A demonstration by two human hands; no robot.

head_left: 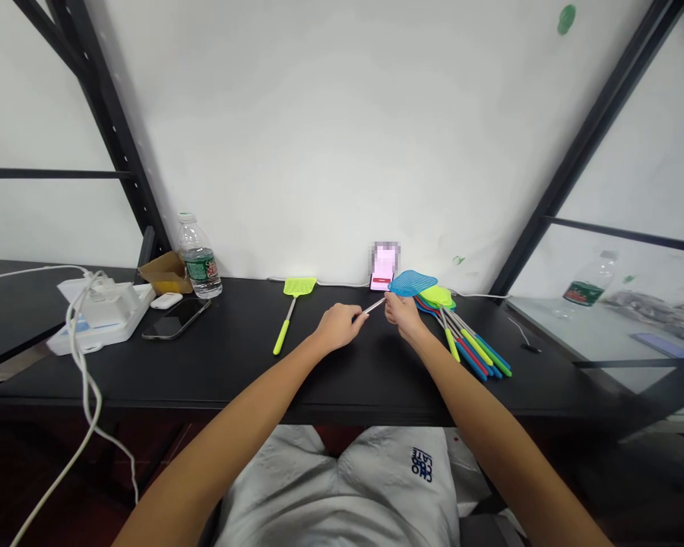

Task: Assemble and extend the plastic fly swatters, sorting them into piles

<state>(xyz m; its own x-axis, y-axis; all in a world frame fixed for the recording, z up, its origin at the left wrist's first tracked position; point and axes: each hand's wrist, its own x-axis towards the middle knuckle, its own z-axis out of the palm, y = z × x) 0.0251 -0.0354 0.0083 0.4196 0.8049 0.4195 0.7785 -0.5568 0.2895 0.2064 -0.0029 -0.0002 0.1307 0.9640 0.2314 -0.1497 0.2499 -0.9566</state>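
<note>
A blue fly swatter [413,283] is held between my two hands above the black table. My left hand [340,327] is closed around its handle end, and the grip is hidden in the fingers. Near the swatter's mesh head, my right hand [403,314] pinches the metal rod. A short silver stretch of that rod shows between the hands. To the left lies a yellow-green fly swatter [292,308], its head toward the wall. Beside my right forearm sits a pile of fly swatters [472,342] with yellow, red, blue and green handles.
A lit phone [383,266] leans on the wall. At left are a water bottle [199,258], a cardboard box [167,272], a white case [166,301], a dark phone [176,318] and a power strip [106,311] with cables. A short cable [525,338] lies at right.
</note>
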